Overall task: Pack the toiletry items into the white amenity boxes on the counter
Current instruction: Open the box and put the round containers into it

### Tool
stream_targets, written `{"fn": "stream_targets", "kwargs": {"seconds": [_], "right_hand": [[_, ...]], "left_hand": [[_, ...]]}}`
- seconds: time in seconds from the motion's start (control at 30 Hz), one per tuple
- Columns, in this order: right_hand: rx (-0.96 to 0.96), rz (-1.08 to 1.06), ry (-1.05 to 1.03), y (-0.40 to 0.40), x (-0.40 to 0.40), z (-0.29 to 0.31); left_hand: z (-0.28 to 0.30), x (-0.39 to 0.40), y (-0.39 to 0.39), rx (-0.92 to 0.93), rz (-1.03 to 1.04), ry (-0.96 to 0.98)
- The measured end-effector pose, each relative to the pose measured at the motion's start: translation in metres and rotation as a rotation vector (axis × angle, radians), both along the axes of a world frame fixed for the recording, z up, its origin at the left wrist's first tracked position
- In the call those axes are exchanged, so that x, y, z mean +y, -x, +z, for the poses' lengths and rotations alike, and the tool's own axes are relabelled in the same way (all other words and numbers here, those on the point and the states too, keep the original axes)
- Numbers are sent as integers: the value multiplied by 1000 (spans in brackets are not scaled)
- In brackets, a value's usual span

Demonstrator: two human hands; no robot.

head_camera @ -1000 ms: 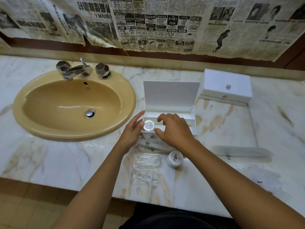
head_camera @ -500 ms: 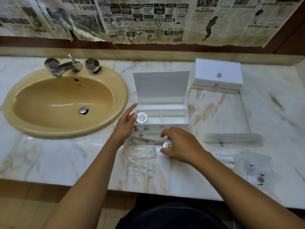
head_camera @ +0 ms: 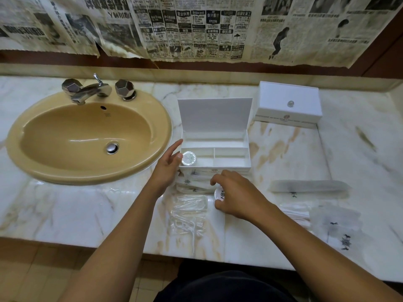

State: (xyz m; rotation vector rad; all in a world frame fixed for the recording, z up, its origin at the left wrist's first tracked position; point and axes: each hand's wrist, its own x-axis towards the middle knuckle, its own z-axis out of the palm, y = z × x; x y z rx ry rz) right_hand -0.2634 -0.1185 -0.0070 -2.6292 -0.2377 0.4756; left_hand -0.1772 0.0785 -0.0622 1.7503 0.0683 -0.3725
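Polished stone, glazed ceramic, bright metal, matt white board

The counter [head_camera: 65, 210] is seen as glossy veined marble, the basin [head_camera: 87, 138] as glazed tan ceramic, the tap [head_camera: 91, 90] as shiny chrome; the open box [head_camera: 214, 118] appears matt, perhaps plastic, and the sachets [head_camera: 189, 205] are clear crinkled film.

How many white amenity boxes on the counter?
2. The open box stands beside the sink, lid up, with a round item in its front-left compartment. The closed box sits behind it to the right, near the wall. No others show.
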Motion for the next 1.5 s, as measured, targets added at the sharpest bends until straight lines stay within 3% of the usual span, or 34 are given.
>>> {"fn": "stream_targets", "kwargs": {"seconds": [0.4, 0.77, 1.5], "right_hand": [[-132, -94, -81, -62, 14, 19], [-142, 21, 51, -92, 30, 8], [25, 97, 148, -90, 32, 4]], "left_hand": [[-9, 4, -5, -30, -31, 17], [-9, 6, -6, -40, -43, 47], [-7, 5, -5, -20, -28, 50]]}}
